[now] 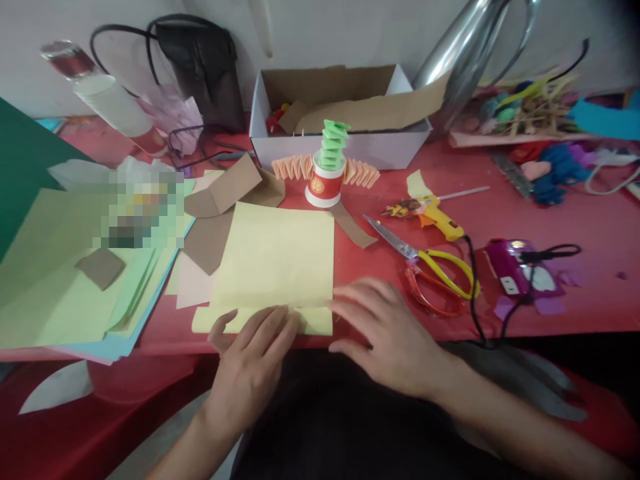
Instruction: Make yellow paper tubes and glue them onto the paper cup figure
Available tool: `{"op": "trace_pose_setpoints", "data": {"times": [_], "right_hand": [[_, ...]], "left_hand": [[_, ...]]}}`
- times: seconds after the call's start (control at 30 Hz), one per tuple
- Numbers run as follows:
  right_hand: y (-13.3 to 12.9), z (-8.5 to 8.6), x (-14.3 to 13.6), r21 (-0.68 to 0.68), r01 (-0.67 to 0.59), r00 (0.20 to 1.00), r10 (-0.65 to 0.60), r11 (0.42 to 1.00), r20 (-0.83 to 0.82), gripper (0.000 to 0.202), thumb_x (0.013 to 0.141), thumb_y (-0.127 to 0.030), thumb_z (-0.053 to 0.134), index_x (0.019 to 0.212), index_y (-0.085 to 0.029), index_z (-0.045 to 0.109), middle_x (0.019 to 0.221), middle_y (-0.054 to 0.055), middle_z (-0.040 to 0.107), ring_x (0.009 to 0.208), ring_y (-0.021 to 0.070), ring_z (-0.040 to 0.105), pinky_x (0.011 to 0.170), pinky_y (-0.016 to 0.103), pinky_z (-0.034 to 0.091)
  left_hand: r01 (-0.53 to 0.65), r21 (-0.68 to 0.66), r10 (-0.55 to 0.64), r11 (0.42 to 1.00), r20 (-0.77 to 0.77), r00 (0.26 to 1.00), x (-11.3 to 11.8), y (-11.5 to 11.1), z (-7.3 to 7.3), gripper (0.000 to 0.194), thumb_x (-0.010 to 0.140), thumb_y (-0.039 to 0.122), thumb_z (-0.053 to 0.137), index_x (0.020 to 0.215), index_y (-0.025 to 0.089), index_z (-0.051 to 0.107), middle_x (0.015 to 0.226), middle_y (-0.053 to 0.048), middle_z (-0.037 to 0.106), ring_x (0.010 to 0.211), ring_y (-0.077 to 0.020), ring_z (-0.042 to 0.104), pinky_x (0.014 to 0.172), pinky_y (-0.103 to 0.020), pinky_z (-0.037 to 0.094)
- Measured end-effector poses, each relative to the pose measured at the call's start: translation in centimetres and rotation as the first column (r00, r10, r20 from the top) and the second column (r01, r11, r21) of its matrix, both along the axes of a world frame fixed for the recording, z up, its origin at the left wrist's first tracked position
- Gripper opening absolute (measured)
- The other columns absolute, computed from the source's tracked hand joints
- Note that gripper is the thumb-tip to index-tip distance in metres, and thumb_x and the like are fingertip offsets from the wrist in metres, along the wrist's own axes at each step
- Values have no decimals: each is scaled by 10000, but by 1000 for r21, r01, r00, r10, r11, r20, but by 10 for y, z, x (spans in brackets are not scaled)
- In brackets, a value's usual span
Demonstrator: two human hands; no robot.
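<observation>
A pale yellow sheet of paper (280,253) lies on the red table, its near edge folded over into a strip. My left hand (255,347) rests on this folded strip, fingers spread and lying flat. Just right of the sheet, my right hand (385,333) has its fingers apart, with the fingertips at the sheet's right edge and nothing held. Behind the sheet stands a red and white paper cup (326,187) with folded green paper rising from it and folded orange strips at both sides.
Scissors (415,255) and a yellow glue gun (440,217) lie right of the sheet, near a purple power socket (525,270) with black cables. Coloured paper (50,280) is stacked at left. A white box (340,150), a black bag (205,73) and a metal flask (455,53) stand behind.
</observation>
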State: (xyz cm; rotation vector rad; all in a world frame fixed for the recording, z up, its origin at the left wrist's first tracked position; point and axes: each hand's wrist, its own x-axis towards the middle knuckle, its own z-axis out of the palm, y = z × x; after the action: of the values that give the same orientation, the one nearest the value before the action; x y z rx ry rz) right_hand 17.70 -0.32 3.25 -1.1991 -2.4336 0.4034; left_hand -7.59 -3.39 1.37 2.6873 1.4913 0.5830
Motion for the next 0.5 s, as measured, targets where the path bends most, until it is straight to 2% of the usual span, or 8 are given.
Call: {"op": "trace_pose_setpoints", "data": {"times": [0.1, 0.2, 0.33, 0.5], "right_hand": [[-25, -19, -19, 2, 19, 1000, -19, 1000, -21, 388, 952, -355, 625, 1293, -171, 618, 1259, 117, 683, 1154, 297, 545, 996, 475, 440], [-30, -29, -25, 11, 36, 999, -36, 999, -6, 414, 978, -330, 580, 1360, -173, 573, 1283, 115, 678, 1160, 289, 539, 990, 476, 418], [-29, -26, -31, -30, 73, 997, -72, 997, 33, 331, 1008, -241, 487, 1311, -162, 597, 1225, 119, 684, 1083, 284, 526, 923, 472, 381], [-25, -20, -38, -106, 154, 988, -152, 982, 24, 317, 964, -256, 502, 1239, -146, 615, 1198, 153, 641, 1066, 327, 466, 844, 480, 337]], "left_hand": [[14, 0, -14, 1000, -25, 1000, 0, -1, 1, 371, 912, 50, 511, 1204, 237, 643, 1188, -53, 735, 1076, -235, 674, 1089, -479, 222], [33, -22, -33, 999, -14, 999, -2, 4, 1, 362, 915, 57, 514, 1185, 256, 647, 1163, -37, 741, 1053, -226, 675, 1080, -478, 226], [38, -89, -36, 995, 31, 999, -4, 15, 5, 316, 925, 87, 533, 1154, 278, 637, 1103, -23, 745, 1001, -214, 673, 1037, -475, 251], [90, -213, -89, 973, 11, 996, -3, 30, 14, 298, 932, 89, 491, 1163, 243, 600, 1097, -56, 705, 1003, -229, 645, 990, -481, 290]]}}
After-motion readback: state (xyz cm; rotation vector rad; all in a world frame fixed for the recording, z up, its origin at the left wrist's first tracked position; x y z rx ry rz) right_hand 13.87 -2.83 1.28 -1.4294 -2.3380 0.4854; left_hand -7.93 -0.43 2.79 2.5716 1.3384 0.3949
